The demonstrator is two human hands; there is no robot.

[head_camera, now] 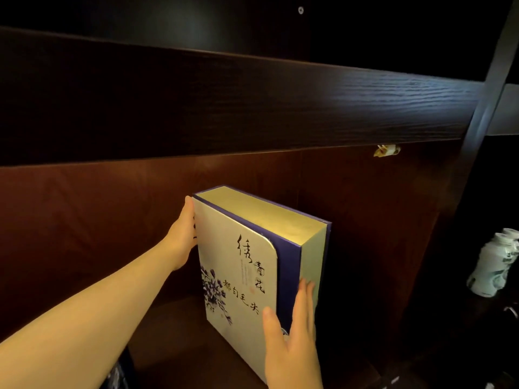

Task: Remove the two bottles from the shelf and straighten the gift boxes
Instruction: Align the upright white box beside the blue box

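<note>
Head: glossy rectangular gift box (238,265), grained shelf (252,108)

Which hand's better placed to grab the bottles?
Likely right: the right hand is on the gift box, right side, nearer the bottles at far right; the left hand holds its left edge.

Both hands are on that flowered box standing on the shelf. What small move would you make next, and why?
Probably swivel the gift box slightly until its front runs parallel with the back panel. It stands upright but looks skewed, and the left hand grips its left edge while the right hand presses its lower right corner, ready to turn it.
</note>
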